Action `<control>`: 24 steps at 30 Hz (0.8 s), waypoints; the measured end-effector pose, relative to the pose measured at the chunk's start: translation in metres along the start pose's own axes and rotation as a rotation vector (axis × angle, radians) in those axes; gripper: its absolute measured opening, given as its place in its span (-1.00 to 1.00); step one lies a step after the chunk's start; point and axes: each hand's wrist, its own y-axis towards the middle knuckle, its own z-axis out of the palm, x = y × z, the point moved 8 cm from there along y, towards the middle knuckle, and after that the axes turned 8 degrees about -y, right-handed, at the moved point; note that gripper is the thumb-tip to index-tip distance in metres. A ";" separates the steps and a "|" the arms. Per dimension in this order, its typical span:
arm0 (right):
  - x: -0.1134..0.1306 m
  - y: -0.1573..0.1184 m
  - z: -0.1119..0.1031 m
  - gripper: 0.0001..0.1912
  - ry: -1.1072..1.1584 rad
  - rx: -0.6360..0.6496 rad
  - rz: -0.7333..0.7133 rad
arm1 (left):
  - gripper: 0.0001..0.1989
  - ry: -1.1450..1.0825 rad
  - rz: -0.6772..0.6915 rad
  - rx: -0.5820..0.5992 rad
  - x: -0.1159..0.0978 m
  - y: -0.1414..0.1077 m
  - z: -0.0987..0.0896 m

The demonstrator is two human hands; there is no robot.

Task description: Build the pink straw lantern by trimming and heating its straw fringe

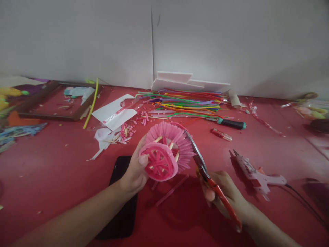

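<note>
My left hand [136, 168] grips a pink craft piece [160, 161], its thumb on the front ring. That piece has a round pink pipe-cleaner ring with crossing strands, short pale sticks behind it, and a wide fringe of pink strips around the back. In my right hand [223, 192] is a pair of scissors [202, 168] with red handles. Their blades point up and left, against the fringe's right edge; whether they touch it I cannot tell. A loose pink strip [172, 190] lies on the table below the craft piece.
Under my left forearm is a black phone [123, 206]. A glue gun [259, 176] with a cord lies at right. Colourful pipe cleaners [187, 103], a dark-handled tool [232, 124] and white card [115, 113] lie farther back. A brown frame [48, 116] sits at left.
</note>
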 end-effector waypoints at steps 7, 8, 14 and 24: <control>-0.007 -0.002 0.002 -0.24 0.016 -0.055 0.020 | -0.70 -0.052 0.034 0.037 0.001 0.000 0.001; -0.007 -0.002 0.003 -0.25 0.022 -0.056 0.023 | -0.70 -0.048 0.037 0.042 0.001 0.000 0.001; -0.013 0.003 -0.003 -0.21 0.015 -0.115 0.044 | -0.70 -0.019 0.064 0.016 0.002 -0.001 -0.005; -0.019 0.000 -0.074 -0.47 -0.654 -0.591 0.313 | -0.71 -0.139 0.180 -0.035 -0.014 0.010 0.017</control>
